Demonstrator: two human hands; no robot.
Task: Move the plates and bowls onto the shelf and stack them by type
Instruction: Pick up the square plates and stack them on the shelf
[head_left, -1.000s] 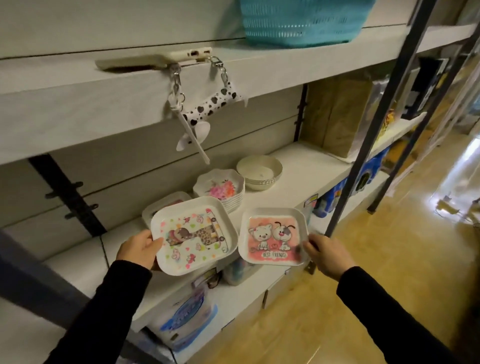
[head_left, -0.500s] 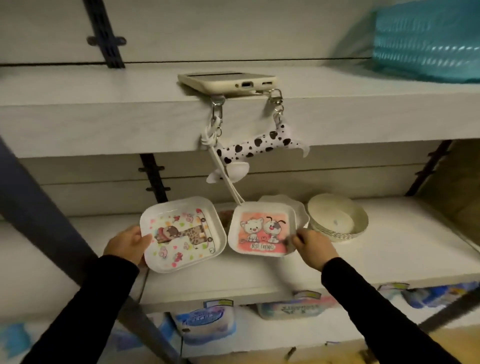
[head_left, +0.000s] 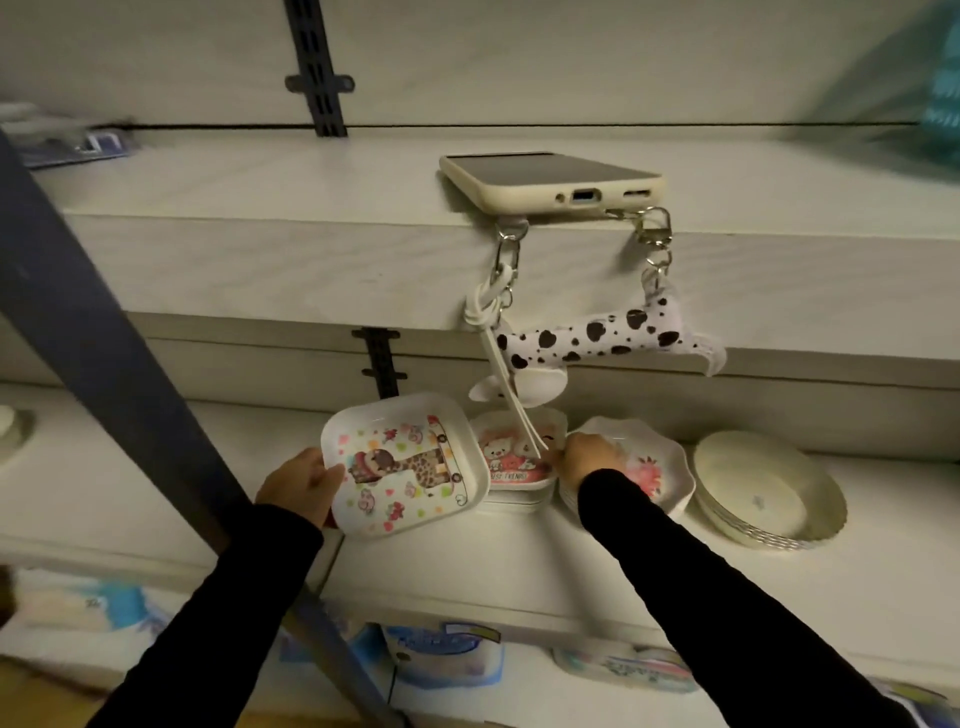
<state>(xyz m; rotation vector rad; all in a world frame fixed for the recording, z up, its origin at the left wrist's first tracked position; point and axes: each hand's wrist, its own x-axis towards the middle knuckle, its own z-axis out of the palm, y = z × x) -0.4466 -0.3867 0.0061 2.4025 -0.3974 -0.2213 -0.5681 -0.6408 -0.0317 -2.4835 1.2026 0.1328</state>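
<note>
My left hand (head_left: 304, 486) grips the left rim of a square white plate with a giraffe picture (head_left: 405, 465), held tilted over the front of the white shelf (head_left: 467, 561). My right hand (head_left: 587, 460) holds the right edge of a square pink "best friends" plate (head_left: 511, 460), which lies on top of a stack of square plates (head_left: 517, 499) on the shelf. Right of that stands a stack of wavy-rimmed flower plates (head_left: 649, 465), partly hidden by my right wrist. Further right sits a stack of round cream bowls (head_left: 769, 493).
A phone (head_left: 550, 182) lies on the upper shelf (head_left: 311, 260) with a spotted strap (head_left: 597, 338) and white charm hanging down in front of the plates. A dark slanted post (head_left: 104, 338) crosses at the left. Packaged goods (head_left: 441, 654) fill the shelf below.
The view has swung left and closer to the shelf. My right hand has carried the pink plate back onto the stack of square plates. The giraffe plate stays in my left hand.
</note>
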